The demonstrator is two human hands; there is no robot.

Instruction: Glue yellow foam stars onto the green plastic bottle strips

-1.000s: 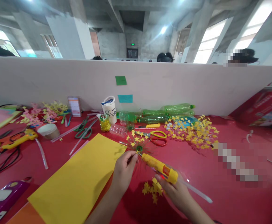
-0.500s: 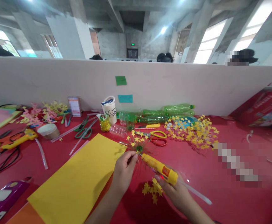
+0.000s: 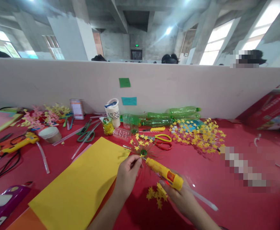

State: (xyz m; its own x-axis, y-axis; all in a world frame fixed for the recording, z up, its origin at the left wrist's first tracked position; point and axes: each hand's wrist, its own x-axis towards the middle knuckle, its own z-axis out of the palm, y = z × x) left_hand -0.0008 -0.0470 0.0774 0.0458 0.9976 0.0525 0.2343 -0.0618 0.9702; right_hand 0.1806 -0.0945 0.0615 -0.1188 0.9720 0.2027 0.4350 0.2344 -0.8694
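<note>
My right hand (image 3: 179,195) is wrapped round a yellow hot glue gun (image 3: 162,171), with a clear glue stick (image 3: 205,202) poking out of its back. The nozzle points up and left, close to the fingertips of my left hand (image 3: 129,171). Those fingers are pinched on a small yellow paper star (image 3: 141,156). Just beyond sits a cut green bottle piece (image 3: 143,152) whose thin strips fan out, several tipped with yellow stars (image 3: 137,142). A little pile of loose yellow stars (image 3: 157,194) lies below the glue gun. Whether the nozzle touches the star is too small to tell.
Yellow paper (image 3: 79,182) lies at left, by a second glue gun (image 3: 20,143) and a purple tool (image 3: 7,204). Behind are scissors (image 3: 162,142), green bottles (image 3: 159,118), a white cup (image 3: 113,113) and a star-covered piece (image 3: 202,135). A white partition (image 3: 87,83) bounds the table.
Almost nothing differs. Both hands, the glue gun and the star stay in the same place.
</note>
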